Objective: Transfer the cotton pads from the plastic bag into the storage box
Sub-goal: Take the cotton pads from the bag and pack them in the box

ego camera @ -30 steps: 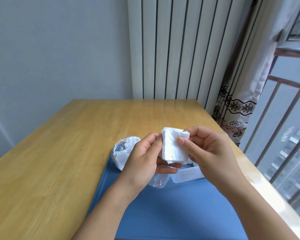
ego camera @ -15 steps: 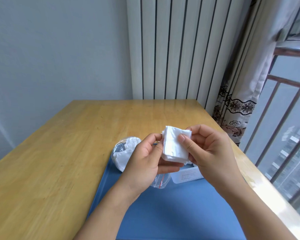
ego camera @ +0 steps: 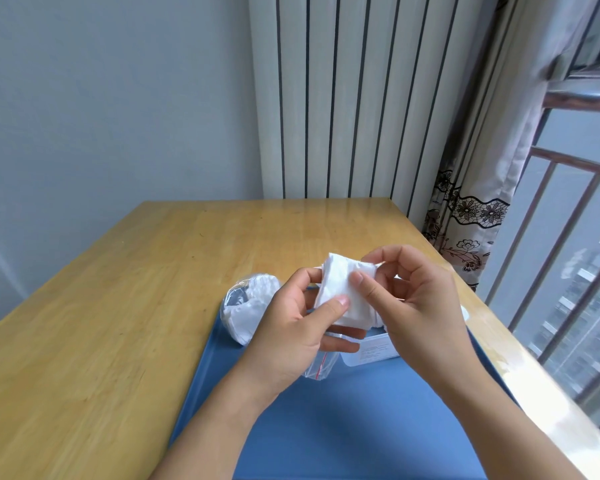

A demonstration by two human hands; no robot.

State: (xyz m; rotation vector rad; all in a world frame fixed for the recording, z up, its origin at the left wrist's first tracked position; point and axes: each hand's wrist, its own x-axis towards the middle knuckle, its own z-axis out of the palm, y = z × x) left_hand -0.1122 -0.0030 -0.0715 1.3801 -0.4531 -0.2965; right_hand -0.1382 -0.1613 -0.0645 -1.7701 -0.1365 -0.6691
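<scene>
I see the plastic bag [ego camera: 248, 311] lying on the bench [ego camera: 118, 306] at the blue mat's [ego camera: 361, 427] far left edge, white cotton pads inside it. The storage box [ego camera: 374, 349] sits just right of it, mostly hidden by my hands. Since half a second ago the stack of cotton pads [ego camera: 347, 292] has tilted. My left hand [ego camera: 291, 337] and right hand [ego camera: 420, 306] both pinch it, thumbs on its near face.

White pads [ego camera: 343, 296]; blue tray [ego camera: 361, 427]; yellow wood table [ego camera: 118, 323].
</scene>
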